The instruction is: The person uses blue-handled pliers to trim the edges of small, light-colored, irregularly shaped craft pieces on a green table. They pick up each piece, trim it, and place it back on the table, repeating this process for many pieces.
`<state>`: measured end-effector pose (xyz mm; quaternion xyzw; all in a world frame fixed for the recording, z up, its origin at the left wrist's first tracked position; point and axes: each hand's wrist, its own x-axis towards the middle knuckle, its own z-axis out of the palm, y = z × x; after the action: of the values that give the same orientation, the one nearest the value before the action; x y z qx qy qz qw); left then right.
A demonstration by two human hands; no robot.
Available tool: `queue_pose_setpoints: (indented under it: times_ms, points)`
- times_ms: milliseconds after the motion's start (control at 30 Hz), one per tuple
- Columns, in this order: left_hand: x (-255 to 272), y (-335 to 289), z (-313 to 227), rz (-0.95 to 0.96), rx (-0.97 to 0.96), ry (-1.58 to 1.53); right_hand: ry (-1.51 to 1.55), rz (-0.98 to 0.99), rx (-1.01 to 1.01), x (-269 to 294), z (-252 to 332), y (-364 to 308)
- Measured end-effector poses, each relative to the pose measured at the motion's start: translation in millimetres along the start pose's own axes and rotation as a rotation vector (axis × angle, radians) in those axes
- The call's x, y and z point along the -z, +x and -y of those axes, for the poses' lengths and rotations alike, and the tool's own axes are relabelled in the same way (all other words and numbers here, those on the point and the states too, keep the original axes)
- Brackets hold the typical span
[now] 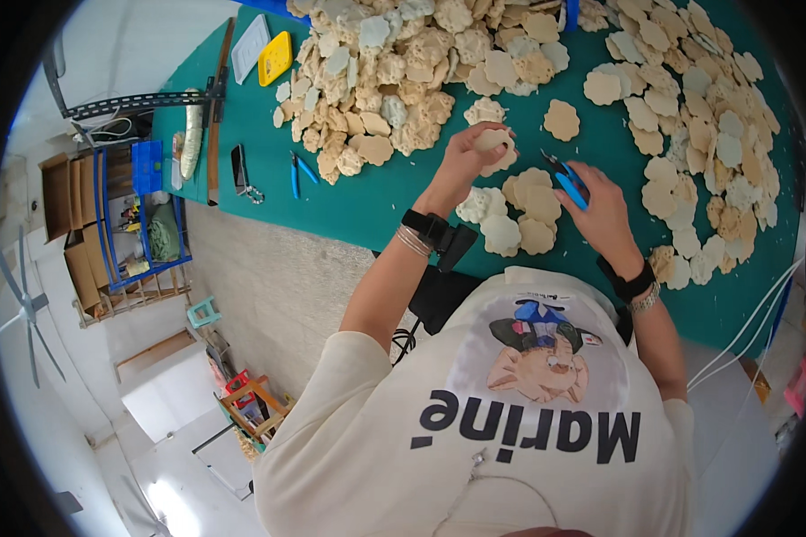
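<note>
My left hand [461,166] is closed on a beige scalloped disc [491,140], held by its edge above the green table. To the right of it, my right hand [603,208] is wrapped around blue-handled nippers [571,186]. Their dark jaws point up and left, apart from the disc. Between my hands and nearer to me lies a small group of flat scalloped discs [535,204], beige and pale green. Just beyond the left hand is a bumpy beige piece [484,110], with a single flat disc [561,120] to its right.
A large heap of scalloped pieces [412,67] covers the table's far middle; another heap [690,116] spreads along the right. On the left lie a second pair of blue-handled pliers [301,174], a phone [240,170] and a yellow tray [275,59]. White cables [748,327] hang by the right edge.
</note>
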<state>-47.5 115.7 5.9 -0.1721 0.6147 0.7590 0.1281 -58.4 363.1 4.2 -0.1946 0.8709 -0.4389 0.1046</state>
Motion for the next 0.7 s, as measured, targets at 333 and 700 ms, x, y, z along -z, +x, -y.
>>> queue_pose_setpoints:
  times_ms: [333,700]
  points:
    - [-25.3,-40.5,-2.6,0.218,-0.032,-0.058,-0.065,0.04,0.068,0.7,26.0,-16.5]
    - [-23.9,-56.2,-8.2,0.215,-0.03,0.05,-0.138,0.026,0.094,5.7,42.8,-26.8]
